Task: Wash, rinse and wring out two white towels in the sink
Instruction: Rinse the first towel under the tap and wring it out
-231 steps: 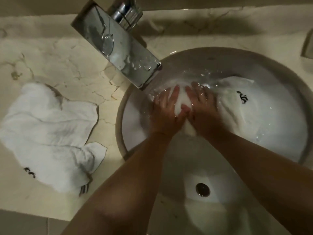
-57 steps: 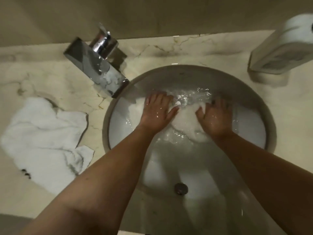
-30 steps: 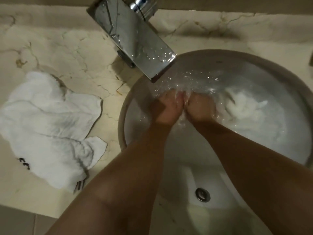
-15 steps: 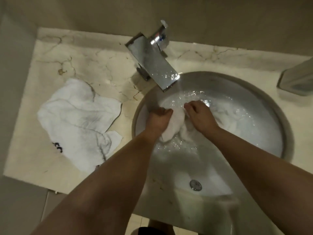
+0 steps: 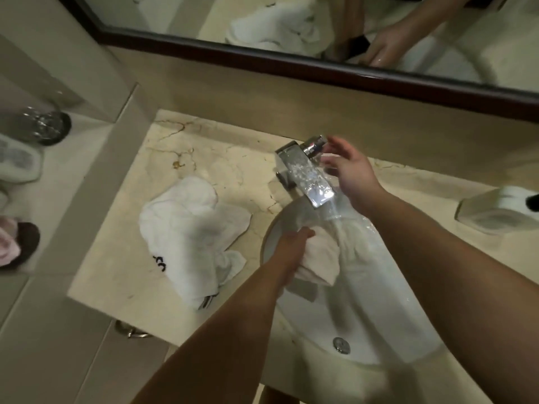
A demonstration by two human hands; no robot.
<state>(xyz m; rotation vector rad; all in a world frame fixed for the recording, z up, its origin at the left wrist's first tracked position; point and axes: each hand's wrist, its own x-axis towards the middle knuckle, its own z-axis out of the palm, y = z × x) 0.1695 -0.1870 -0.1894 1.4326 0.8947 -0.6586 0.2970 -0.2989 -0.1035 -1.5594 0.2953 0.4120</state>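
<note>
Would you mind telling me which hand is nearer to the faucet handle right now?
Right. The right hand is open beside the faucet handle, fingers almost at it. The left hand is lower, in the sink, gripping the wet towel.

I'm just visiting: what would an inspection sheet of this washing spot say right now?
Surface: marble counter with round sink; tap running.
Job's things: wet towel in the sink under the stream; second towel crumpled on the counter, left of the sink.
Clutter: white dispenser on the counter at right.
Hands: left hand grips the wet towel; right hand open, by the tap handle.
Cables: nothing seen.
Surroundings: mirror above; slipper on the floor at left.
</note>
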